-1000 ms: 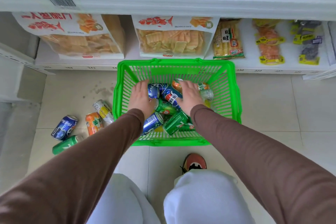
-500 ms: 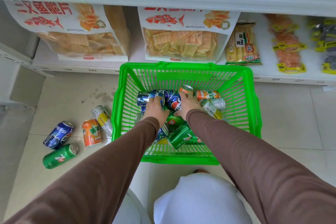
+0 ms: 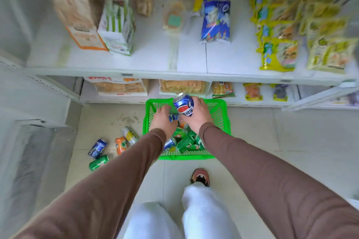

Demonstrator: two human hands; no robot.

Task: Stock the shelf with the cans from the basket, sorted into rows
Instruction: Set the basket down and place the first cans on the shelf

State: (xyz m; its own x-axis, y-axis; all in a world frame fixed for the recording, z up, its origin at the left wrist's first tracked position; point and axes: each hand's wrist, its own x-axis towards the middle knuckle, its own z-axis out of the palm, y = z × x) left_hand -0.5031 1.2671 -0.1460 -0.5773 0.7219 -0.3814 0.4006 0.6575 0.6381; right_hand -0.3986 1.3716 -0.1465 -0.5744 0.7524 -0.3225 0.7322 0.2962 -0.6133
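Observation:
A green plastic basket (image 3: 221, 116) stands on the floor tiles below the shelves, with several green, blue and orange cans (image 3: 184, 140) lying in it. My right hand (image 3: 199, 115) grips a blue Pepsi can (image 3: 184, 105), lifted above the basket's far rim. My left hand (image 3: 162, 120) is over the basket and holds a second blue can (image 3: 173, 117), mostly hidden under the fingers. The white shelf (image 3: 151, 60) above has bare board in its middle.
Several loose cans lie on the floor left of the basket: a blue can (image 3: 97, 148), a green can (image 3: 98, 162), an orange can (image 3: 121, 145) and a yellow-white can (image 3: 129, 135). Snack boxes (image 3: 116, 25) and bags (image 3: 215, 17) stand on the shelf. My shoe (image 3: 200, 176) is near the basket.
Both hands have closed on blue cans and risen from the pile. The right hand's can is now above the basket rim. The view has tilted up, showing the upper shelf.

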